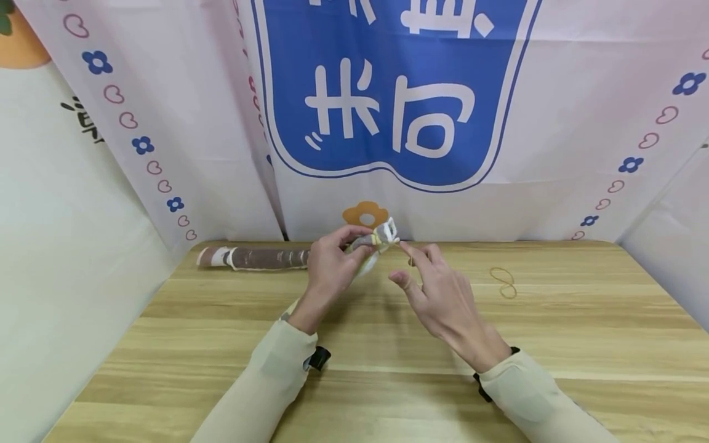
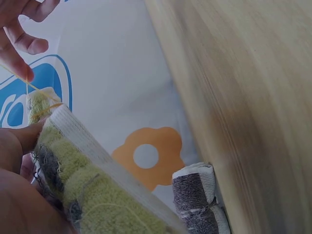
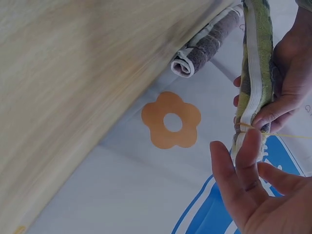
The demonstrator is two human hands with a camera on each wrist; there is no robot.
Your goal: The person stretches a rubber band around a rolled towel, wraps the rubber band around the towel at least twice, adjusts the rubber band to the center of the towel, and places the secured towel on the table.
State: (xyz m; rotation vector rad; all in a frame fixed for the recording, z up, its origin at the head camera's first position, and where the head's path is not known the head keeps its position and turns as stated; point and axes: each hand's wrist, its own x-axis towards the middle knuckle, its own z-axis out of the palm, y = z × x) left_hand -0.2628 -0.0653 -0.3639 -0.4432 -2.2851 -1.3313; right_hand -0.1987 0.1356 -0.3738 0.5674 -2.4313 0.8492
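My left hand (image 1: 335, 258) grips a rolled terry towel (image 2: 117, 202) in yellow-green and dark grey with a white edge, above the table's back part. A thin yellow rubber band (image 3: 291, 135) crosses the towel near its end, beside my left thumb. From there it runs stretched to my right hand (image 1: 445, 301), hooked at a fingertip. In the head view the right thumb stands apart from the index finger, and the right wrist view shows other fingers spread close by the roll's end. My left palm hides part of the towel.
Another rolled towel (image 1: 266, 258), brown-grey with white bands, lies at the table's back left, partly behind my left hand. A loose rubber band (image 1: 506, 288), twisted into a figure eight, lies on the wooden table (image 1: 365, 381) at right. A printed cloth (image 1: 554, 203) hangs behind the back edge.
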